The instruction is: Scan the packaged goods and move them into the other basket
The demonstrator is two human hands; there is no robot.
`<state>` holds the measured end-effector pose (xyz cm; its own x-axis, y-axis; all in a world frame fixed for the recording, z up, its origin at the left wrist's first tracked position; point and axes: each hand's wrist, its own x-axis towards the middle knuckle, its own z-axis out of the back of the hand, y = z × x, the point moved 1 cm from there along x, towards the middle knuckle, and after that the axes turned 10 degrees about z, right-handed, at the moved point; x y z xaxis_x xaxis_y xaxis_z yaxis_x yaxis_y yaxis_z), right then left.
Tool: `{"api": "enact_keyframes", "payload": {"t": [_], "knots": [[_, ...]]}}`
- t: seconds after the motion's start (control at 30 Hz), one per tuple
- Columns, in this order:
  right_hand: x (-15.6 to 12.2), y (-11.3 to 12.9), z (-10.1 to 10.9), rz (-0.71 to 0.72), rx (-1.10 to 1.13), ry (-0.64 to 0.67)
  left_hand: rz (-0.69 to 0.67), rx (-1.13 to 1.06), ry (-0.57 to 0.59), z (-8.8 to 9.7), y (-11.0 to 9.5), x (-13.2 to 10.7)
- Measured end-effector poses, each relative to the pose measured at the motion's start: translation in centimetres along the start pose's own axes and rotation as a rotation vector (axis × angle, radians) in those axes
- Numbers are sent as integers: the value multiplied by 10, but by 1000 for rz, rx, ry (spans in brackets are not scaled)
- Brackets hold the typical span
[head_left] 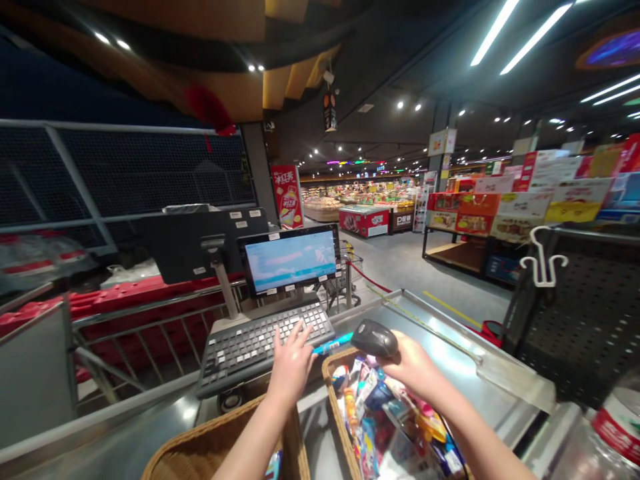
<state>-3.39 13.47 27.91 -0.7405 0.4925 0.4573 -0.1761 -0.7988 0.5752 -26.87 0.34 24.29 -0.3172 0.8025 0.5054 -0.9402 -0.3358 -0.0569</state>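
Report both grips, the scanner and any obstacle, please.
Left grip open at keyboard. Right grip closed on scanner, near filled basket. Blue item between left grip and scanner.

Recognisable as a supermarket, at the checkout, from the keyboard (pixel 250 351) under the left hand (pixel 293 367), the till screen (pixel 293 260) just beyond, an apparent handheld scanner (pixel 373 338) in the right hand (pixel 406 360) and the metal tabletop (pixel 445 337) alongside. Confirmed farther beyond the hands by a shopping cart (pixel 354 261) and red chest freezer (pixel 364 222), and off to their right by stacked boxed goods (pixel 523 205).
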Motion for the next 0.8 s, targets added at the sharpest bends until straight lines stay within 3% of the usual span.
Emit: {"api": "enact_keyframes", "payload": {"t": [0.23,0.8], "knots": [[5,25,-9,60,19,-3,-2,13,-98,30,17,-1],[-1,45,-30,74,40,19,37,57,-143,52,40,-26]]}}
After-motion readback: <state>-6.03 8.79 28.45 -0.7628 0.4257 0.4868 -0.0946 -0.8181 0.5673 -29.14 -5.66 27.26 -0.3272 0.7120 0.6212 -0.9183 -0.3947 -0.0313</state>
